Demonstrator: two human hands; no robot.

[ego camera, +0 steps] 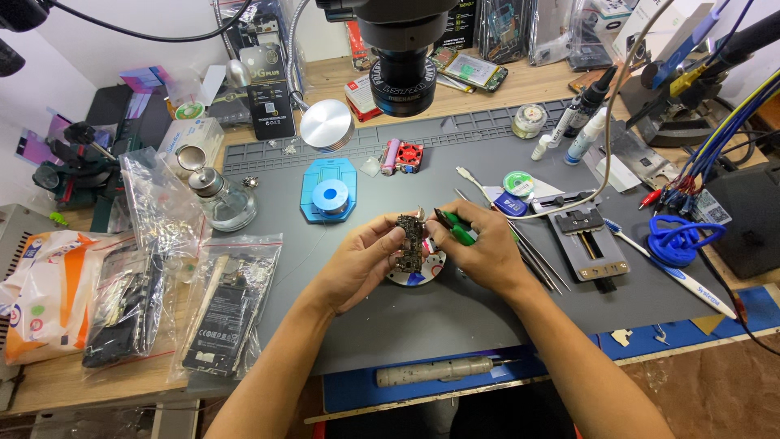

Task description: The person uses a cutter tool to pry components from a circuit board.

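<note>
Over grey mat (455, 317) | left hand (361, 264) grips circuit board (411, 240) | right hand (479, 248) grips green tool (457, 228)

The round white disc (414, 272) lies mostly hidden beneath the small dark circuit board (411, 241); the black microscope head (404, 41) is cut off at the top edge.

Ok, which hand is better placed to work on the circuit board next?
Probably the right hand: it already holds the green tool beside the board, while the left hand grips the board.
</note>
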